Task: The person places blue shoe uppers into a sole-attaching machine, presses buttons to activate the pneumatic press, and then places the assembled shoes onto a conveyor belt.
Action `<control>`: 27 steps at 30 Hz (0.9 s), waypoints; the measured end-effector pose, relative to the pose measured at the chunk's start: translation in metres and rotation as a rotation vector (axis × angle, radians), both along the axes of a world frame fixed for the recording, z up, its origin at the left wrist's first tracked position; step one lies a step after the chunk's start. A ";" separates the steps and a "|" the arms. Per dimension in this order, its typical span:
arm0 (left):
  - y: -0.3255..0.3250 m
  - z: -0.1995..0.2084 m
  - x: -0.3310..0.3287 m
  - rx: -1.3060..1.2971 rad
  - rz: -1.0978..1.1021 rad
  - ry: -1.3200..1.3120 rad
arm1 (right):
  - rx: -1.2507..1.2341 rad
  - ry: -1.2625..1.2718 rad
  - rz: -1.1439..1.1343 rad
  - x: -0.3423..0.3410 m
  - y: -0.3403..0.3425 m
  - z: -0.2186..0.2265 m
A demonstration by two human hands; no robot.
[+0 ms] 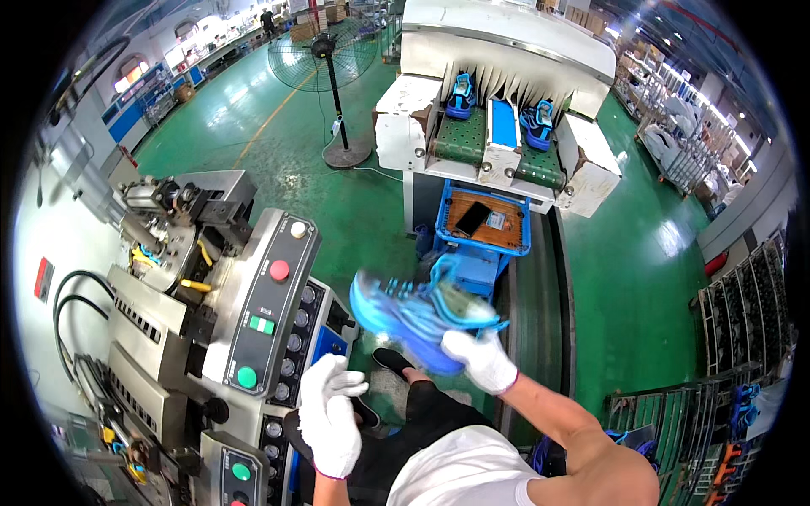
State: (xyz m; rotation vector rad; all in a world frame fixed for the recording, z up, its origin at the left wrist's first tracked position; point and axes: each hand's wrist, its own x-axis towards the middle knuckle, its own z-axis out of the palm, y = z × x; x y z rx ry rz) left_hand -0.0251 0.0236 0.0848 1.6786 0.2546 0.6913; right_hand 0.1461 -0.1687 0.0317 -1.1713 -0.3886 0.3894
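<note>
A blue sports shoe upper [413, 316], blurred by motion, is held up in front of me, its toe pointing left. My right hand [481, 361], in a white glove, grips it by the heel end. My left hand [332, 413], also gloved in white, is raised beside the machine's control panel with its fingers apart and nothing in it. The panel [268, 304] has red, green and white buttons and stands just left of the shoe upper. Two more blue shoe uppers, one on the left [461, 96] and one on the right [537, 125], rest on green conveyor belts ahead.
A white tunnel machine [506, 42] with hanging strips stands ahead. Below its outlet, a blue tray [525, 240] carries a black phone [472, 218]. A floor fan [333, 101] stands ahead left. Wire racks [666, 422] are at my right, a metal press [160, 312] at my left.
</note>
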 end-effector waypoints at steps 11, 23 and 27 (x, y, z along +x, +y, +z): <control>-0.001 -0.133 -0.003 -0.081 0.078 0.466 | -0.734 -0.547 -0.825 0.430 0.104 -0.007; -0.007 -0.161 -0.091 0.118 0.346 0.720 | -1.356 -1.065 -0.893 0.527 0.130 -0.058; -0.027 -0.146 -0.143 -0.283 0.547 0.752 | -0.996 -0.912 -0.563 0.466 0.104 -0.084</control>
